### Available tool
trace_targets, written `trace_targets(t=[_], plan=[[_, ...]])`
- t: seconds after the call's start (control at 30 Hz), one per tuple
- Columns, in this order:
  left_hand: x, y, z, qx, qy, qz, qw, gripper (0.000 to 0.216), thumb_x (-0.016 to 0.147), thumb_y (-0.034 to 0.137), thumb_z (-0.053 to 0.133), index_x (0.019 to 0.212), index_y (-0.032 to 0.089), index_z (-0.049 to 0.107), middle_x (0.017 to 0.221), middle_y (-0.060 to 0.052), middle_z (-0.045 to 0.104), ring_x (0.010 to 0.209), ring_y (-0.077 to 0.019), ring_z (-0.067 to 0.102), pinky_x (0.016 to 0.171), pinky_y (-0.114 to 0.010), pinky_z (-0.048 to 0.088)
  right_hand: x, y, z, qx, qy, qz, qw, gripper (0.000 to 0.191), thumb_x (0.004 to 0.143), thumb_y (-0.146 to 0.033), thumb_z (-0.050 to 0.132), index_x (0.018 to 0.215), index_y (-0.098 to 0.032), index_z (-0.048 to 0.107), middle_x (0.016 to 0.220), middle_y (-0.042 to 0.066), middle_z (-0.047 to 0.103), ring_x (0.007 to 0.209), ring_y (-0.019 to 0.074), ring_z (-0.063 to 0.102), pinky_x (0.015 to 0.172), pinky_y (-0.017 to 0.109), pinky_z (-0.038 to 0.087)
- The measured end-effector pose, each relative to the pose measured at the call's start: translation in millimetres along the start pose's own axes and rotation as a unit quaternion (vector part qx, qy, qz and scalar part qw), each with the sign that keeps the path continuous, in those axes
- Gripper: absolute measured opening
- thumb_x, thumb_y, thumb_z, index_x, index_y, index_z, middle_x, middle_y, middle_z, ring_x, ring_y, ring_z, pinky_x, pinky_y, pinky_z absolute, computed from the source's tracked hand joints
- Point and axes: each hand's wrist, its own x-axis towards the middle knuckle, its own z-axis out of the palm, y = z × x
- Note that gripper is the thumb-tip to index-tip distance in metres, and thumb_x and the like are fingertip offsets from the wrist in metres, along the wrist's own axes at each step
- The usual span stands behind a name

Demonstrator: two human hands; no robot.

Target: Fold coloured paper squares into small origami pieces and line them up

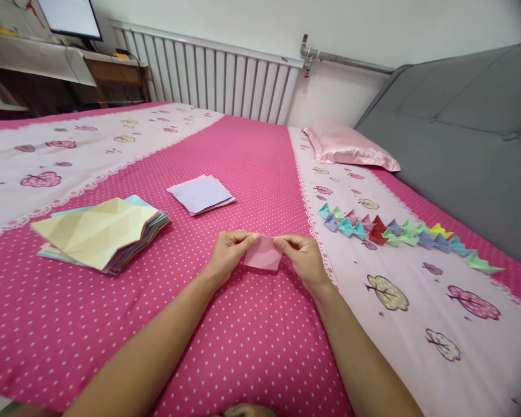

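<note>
A small pink sheet of paper (263, 255) is stretched between my two hands, a little in front of my body over the dotted bedspread. My left hand (233, 249) pinches its upper left corner between thumb and fingers. At the upper right corner, my right hand (301, 255) grips it the same way. Beyond my left hand lies a neat stack of pale lilac square paper (201, 194). Farther left is a thicker, untidy pile of larger creased sheets (102, 231), pale yellow on top. To the right, folded paper boats (391, 231) in several colours stand in two rows.
The bed's pink dotted cover (252, 156) has pale printed side panels. A pink satin pillow (349, 146) rests against the grey padded headboard (460, 133). Behind the bed are a white radiator (217, 75) and a pipe. A desk with a monitor (72, 20) stands back left.
</note>
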Motion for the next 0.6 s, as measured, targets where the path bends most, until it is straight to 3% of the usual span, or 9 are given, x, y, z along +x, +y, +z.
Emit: trace_targets(t=[0.13,0.3,0.5,0.6], plan=[[0,-1,0,-0.022,0.006,-0.03,0.999,0.031,0.068,0.04,0.067,0.079,0.012,0.072,0.063,-0.005,0.066,0.052,-0.0106,0.052,0.049,-0.021,0.037,1,2,-1,0.031,0.007,0.026,0.999,0.022,0.07,-0.037,0.066,0.079,-0.018,0.072,0.072,0.002,0.069,0.064,0.0141,0.059,0.063,0.028,0.046],[1,-5,0,-0.029,0.004,-0.045,0.999,0.033,0.068,0.043,0.067,0.079,0.012,0.073,0.063,-0.005,0.067,0.051,-0.0105,0.054,0.048,-0.021,0.038,1,1,-1,0.072,0.023,0.065,0.995,0.022,0.067,-0.037,0.069,0.073,-0.015,0.067,0.064,0.001,0.066,0.057,0.0114,0.057,0.058,0.025,0.044],[2,-5,1,-0.065,0.034,-0.036,0.997,0.032,0.067,0.041,0.068,0.077,0.011,0.072,0.063,-0.005,0.067,0.053,-0.0116,0.056,0.051,-0.022,0.043,-5,-3,7,0.147,-0.073,0.135,0.977,0.041,0.055,-0.03,0.078,0.09,-0.017,0.062,0.079,0.003,0.069,0.07,0.0156,0.064,0.071,0.03,0.049],[4,-6,1,-0.128,0.037,-0.043,0.99,0.032,0.068,0.04,0.068,0.081,0.012,0.071,0.066,-0.005,0.068,0.058,-0.0129,0.059,0.058,-0.024,0.047,-5,-2,10,0.14,-0.062,0.156,0.976,0.037,0.052,-0.031,0.079,0.082,-0.015,0.063,0.069,0.002,0.068,0.062,0.0138,0.063,0.066,0.027,0.049]])
